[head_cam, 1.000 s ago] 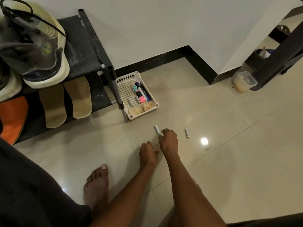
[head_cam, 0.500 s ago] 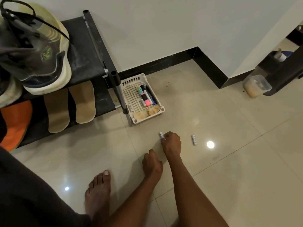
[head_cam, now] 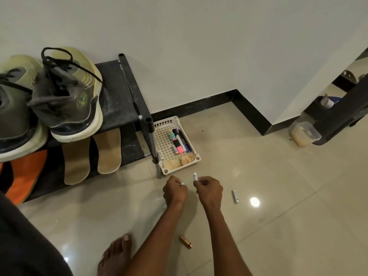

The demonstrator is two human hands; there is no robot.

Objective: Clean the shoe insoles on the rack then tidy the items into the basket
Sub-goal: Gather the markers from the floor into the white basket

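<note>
Two tan insoles lie on the lower shelf of the black shoe rack, under a grey sneaker. A white plastic basket stands on the floor beside the rack's leg and holds markers, a pink highlighter and a beige cloth. My right hand pinches a small white tube just in front of the basket. My left hand grips another small white item, mostly hidden in the fingers. A white tube lies on the tiles to the right.
A small gold cylinder lies on the floor between my forearms. My bare foot rests at the bottom. An orange insole is at the far left. A lidded plastic container sits by dark furniture at the right.
My right hand has lifted the white tube off the floor. My left hand has risen beside it, holding a small white item. The view has tilted, showing more wall and the gold cylinder.
</note>
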